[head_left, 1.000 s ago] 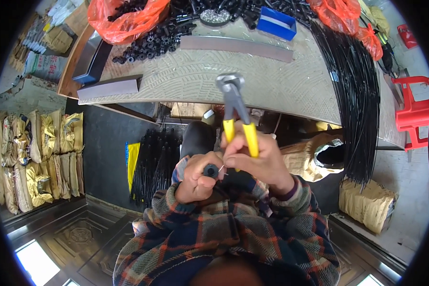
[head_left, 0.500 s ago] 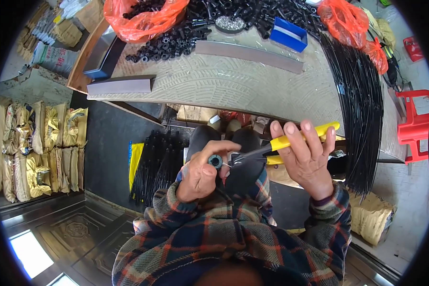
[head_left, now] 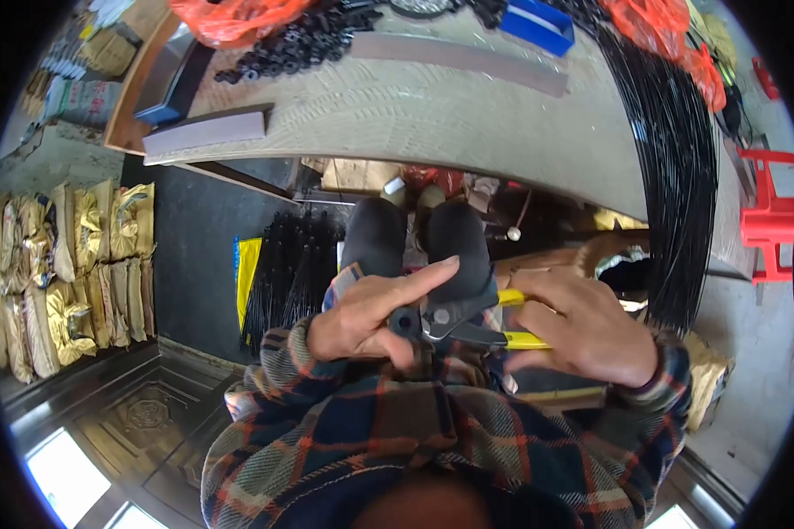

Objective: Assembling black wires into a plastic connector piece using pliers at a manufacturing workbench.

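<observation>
Over my lap, my left hand (head_left: 362, 319) is closed around a small dark round fitting (head_left: 404, 322) with a hole in its end. The index finger points out along the top, and the thumb lies below. My right hand (head_left: 582, 326) grips cutting pliers with yellow handles (head_left: 525, 340), its fingers wrapped round them. The metal head of the pliers (head_left: 441, 317) is right beside the fitting, under the left index finger. Whether the jaws hold part of the fitting is hidden.
Ahead is a worktable (head_left: 397, 123) with black fittings (head_left: 291, 48), a blue box (head_left: 538, 25), orange plastic bags (head_left: 234, 19) and long black cable ties (head_left: 679, 167). More black strips (head_left: 287, 273) stand left of my legs. Wrapped packages (head_left: 75, 273) lie left; a red stool (head_left: 767, 216) stands right.
My right hand has come down and turned, swinging the plier handles toward me. The plier head now lies against the fitting. The view has tilted, so the table sits higher.
</observation>
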A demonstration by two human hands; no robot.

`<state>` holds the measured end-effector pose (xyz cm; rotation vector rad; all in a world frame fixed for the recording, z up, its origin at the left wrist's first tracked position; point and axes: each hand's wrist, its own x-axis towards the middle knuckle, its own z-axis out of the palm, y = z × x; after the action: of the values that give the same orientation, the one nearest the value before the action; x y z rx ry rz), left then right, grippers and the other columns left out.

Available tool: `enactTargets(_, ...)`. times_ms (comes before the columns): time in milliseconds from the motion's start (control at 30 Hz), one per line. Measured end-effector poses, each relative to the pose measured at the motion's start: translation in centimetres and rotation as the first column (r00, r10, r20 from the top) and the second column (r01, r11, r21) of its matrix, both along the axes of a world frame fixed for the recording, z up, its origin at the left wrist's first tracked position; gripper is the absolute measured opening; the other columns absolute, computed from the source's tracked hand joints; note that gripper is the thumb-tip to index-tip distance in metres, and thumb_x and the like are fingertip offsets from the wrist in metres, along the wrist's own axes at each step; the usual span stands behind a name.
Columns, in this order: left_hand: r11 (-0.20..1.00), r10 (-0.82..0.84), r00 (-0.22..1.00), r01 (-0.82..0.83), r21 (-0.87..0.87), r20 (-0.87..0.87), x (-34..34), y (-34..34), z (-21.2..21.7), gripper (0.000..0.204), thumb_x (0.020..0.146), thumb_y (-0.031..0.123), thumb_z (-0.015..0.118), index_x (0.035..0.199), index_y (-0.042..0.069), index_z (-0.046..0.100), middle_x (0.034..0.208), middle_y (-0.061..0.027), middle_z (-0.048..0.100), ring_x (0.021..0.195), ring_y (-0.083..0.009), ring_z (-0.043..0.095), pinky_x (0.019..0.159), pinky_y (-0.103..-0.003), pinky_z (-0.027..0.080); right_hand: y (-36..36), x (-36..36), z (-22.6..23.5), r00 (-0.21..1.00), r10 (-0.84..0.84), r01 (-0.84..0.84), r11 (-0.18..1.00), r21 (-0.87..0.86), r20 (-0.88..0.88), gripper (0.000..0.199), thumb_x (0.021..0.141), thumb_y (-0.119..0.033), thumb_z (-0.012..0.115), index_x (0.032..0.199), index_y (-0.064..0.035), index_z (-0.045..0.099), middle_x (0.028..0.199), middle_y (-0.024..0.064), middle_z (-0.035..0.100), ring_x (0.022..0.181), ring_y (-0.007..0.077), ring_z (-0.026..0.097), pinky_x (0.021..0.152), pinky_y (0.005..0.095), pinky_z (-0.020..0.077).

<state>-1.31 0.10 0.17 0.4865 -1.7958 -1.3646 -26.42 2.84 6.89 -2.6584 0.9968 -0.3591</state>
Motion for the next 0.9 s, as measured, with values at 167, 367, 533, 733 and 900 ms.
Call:
enactTargets(167,0.894,-0.432,0.9,0.436,-0.104,0.061,-0.3,-1.2,-0.1,0.074,0.067,0.033,0.072,0.126,-0.002,0.043,0.09,-0.0163,0.058,0.07,-0.0292,0.057,0.064,-0.034,0.045,-0.2,-2.3,-2.0,0.915,-0.291,-0.324,-0.121,0.938,0.278,0.038,0.082,-0.031,0.064,0.104,-0.0032,0.051,0.088,0.012,0.06,0.071,0.025,0.062,0.059,0.0313,0.047)
enactTargets(367,0.954,-0.283,0.956,0.289,-0.077,0.08,0.4,-0.1,-1.6,0.058,0.067,0.03,0.074,0.111,0.0,0.051,0.099,-0.0146,0.06,0.084,-0.0296,0.062,0.068,-0.033,0.049,-0.1,-1.2,0.5,0.991,-0.015,-0.054,0.863,0.502,0.132,0.037,0.073,-0.037,0.069,0.1,-0.0161,0.056,0.094,0.0056,0.054,0.071,0.0192,0.056,0.054,0.0291,0.0404)
enactTargets(533,0.994,-0.052,0.998,0.056,-0.09,0.043,-0.7,0.7,-1.4,0.058,0.064,0.027,0.076,0.11,0.0,0.052,0.099,-0.0143,0.061,0.081,-0.0288,0.063,0.066,-0.033,0.049,2.4,0.0,-0.8,0.965,-0.159,0.162,0.987,-0.003,-0.209,0.033,0.071,-0.02,0.063,0.102,-0.0129,0.059,0.102,0.0101,0.048,0.088,0.0241,0.053,0.077,0.0414,0.0394)
enactTargets(733,0.995,0.004,1.0,-0.006,-0.095,-0.019,-2.2,0.7,-1.3,0.06,0.06,0.023,0.079,0.109,-0.002,0.054,0.1,-0.0159,0.062,0.084,-0.0266,0.064,0.071,-0.03,0.051,2.0,0.7,-1.3,0.907,-0.378,0.272,0.862,-0.429,-0.184,0.029,0.075,-0.011,0.056,0.103,-0.0072,0.058,0.116,0.0119,0.044,0.103,0.0248,0.05,0.096,0.049,0.0283)
enactTargets(900,0.986,-0.131,0.99,0.137,-0.1,0.058,-1.6,-0.3,-0.6,0.064,0.061,0.017,0.078,0.116,0.0,0.05,0.11,-0.0162,0.059,0.094,-0.0299,0.061,0.076,-0.033,0.05,2.1,-1.5,-1.6,0.952,-0.229,0.205,0.97,-0.131,-0.204,0.035,0.072,-0.014,0.061,0.105,-0.0072,0.05,0.113,0.0122,0.047,0.1,0.0259,0.051,0.084,0.0459,0.0391)
